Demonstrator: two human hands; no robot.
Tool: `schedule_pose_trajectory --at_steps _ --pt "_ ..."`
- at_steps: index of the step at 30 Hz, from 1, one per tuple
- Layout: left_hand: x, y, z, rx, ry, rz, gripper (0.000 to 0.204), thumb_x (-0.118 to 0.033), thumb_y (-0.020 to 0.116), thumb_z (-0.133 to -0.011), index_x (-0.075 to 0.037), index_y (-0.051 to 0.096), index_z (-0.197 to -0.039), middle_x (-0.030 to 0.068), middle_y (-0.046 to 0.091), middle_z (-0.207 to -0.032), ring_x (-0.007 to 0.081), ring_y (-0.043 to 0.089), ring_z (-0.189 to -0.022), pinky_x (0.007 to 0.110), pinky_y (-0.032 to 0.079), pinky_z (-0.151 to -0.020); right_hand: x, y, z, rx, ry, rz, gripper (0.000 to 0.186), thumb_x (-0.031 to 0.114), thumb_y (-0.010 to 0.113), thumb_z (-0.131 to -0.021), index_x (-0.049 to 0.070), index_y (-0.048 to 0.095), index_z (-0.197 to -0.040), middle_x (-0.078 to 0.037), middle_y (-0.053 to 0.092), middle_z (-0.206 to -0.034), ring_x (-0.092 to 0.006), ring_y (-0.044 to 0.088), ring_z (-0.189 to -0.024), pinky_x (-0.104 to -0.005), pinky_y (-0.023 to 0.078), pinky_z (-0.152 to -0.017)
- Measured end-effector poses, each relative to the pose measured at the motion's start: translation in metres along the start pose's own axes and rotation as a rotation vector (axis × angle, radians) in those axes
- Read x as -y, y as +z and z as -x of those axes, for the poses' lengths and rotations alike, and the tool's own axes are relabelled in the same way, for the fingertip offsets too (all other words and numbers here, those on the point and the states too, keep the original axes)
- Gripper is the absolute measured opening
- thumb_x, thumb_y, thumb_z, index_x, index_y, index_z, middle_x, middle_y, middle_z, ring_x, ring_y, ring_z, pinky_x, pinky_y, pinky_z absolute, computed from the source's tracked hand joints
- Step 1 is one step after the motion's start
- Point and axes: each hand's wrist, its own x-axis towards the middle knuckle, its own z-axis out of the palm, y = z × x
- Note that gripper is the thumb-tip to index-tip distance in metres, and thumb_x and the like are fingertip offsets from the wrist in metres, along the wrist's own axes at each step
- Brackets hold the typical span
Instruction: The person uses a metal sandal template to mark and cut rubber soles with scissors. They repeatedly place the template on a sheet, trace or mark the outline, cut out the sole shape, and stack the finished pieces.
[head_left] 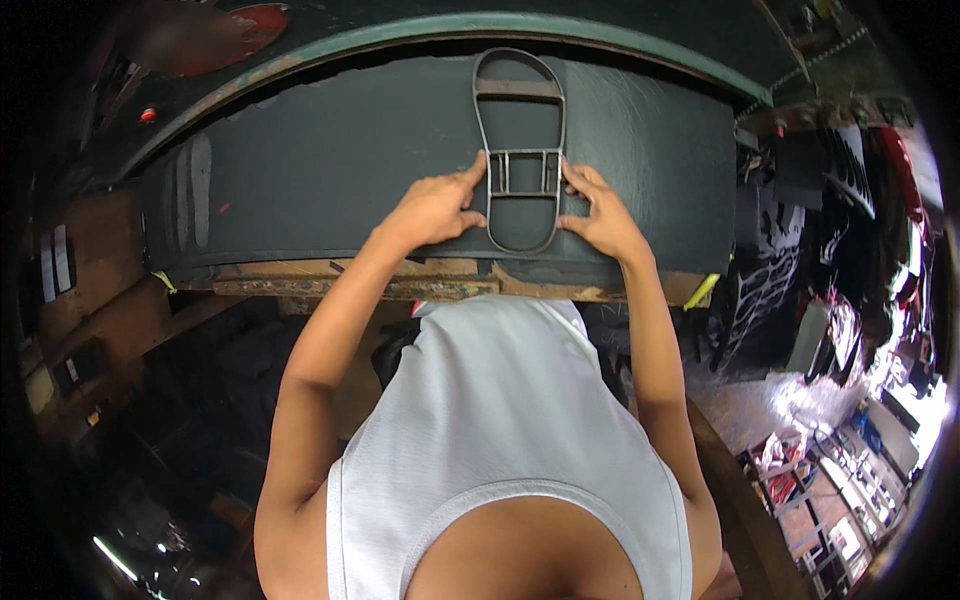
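A shoe-sole-shaped metal cutting die (524, 195), an open frame with several crossbars, lies on a dark sheet (350, 150) with its wider end away from me. My left hand (436, 210) grips its left rim, index finger and thumb pressed to the side near the narrower end. On the opposite rim, my right hand (603, 217) holds it in the same way with thumb and fingers. Through the gaps of the die the dark sheet shows.
Beyond the sheet runs a curved green metal edge (520, 22) of a machine. The worn wooden table edge (350, 285) lies between the sheet and my body. Dark cut-out sheet scraps (770, 270) hang at the right; a red round part (235, 40) sits at the far left.
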Motion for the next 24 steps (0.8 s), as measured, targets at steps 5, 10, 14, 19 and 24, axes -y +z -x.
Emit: schedule_pose_trajectory --at_steps 5,10,14,19,24 --pt "0.0008 -0.0005 0.0017 -0.022 0.037 0.029 0.096 -0.024 0.085 -0.078 -0.001 0.037 -0.158 0.0135 0.069 -0.088 0.0362 0.070 -0.084 0.045 0.054 -0.075 0.0067 0.0004 -0.0010 -0.006 0.039 0.035 0.099 -0.001 0.085 -0.072 0.012 0.041 -0.159 -0.011 0.058 -0.131 -0.0250 0.062 -0.110 -0.0365 0.050 -0.103" --pt "0.0024 0.0022 0.0005 -0.043 0.023 0.065 0.096 -0.022 0.086 -0.077 -0.003 0.037 -0.158 0.0116 0.068 -0.086 0.0346 0.068 -0.081 0.044 0.054 -0.073 0.0062 -0.0021 0.0005 -0.023 -0.022 -0.026 0.098 -0.005 0.084 -0.070 0.013 0.044 -0.158 -0.009 0.059 -0.132 -0.0233 0.059 -0.108 -0.0350 0.048 -0.105" --pt "0.0023 0.0014 -0.0002 -0.022 0.010 0.047 0.096 -0.022 0.086 -0.077 -0.003 0.037 -0.158 0.0114 0.067 -0.085 0.0338 0.068 -0.081 0.044 0.053 -0.072 0.0058 -0.0028 0.0017 -0.019 -0.018 0.026 0.097 -0.003 0.084 -0.071 0.015 0.045 -0.158 -0.009 0.059 -0.131 -0.0236 0.060 -0.108 -0.0353 0.048 -0.105" --pt "0.0008 -0.0002 -0.0011 -0.006 0.016 0.016 0.095 -0.022 0.085 -0.078 -0.001 0.036 -0.158 0.0113 0.068 -0.087 0.0326 0.068 -0.081 0.044 0.053 -0.074 0.0039 0.0000 0.0010 -0.024 -0.013 0.078 0.096 0.006 0.085 -0.075 0.018 0.041 -0.160 -0.007 0.059 -0.129 -0.0228 0.061 -0.109 -0.0355 0.050 -0.105" --pt "0.0035 -0.0036 0.0014 0.022 -0.017 0.111 0.089 -0.022 0.081 -0.084 -0.002 0.037 -0.159 0.0102 0.068 -0.088 0.0285 0.067 -0.079 0.039 0.053 -0.075 0.0001 -0.0060 -0.0005 -0.017 -0.022 -0.051 0.084 -0.002 0.080 -0.078 0.015 0.050 -0.155 -0.007 0.062 -0.129 -0.0202 0.060 -0.110 -0.0329 0.048 -0.106"
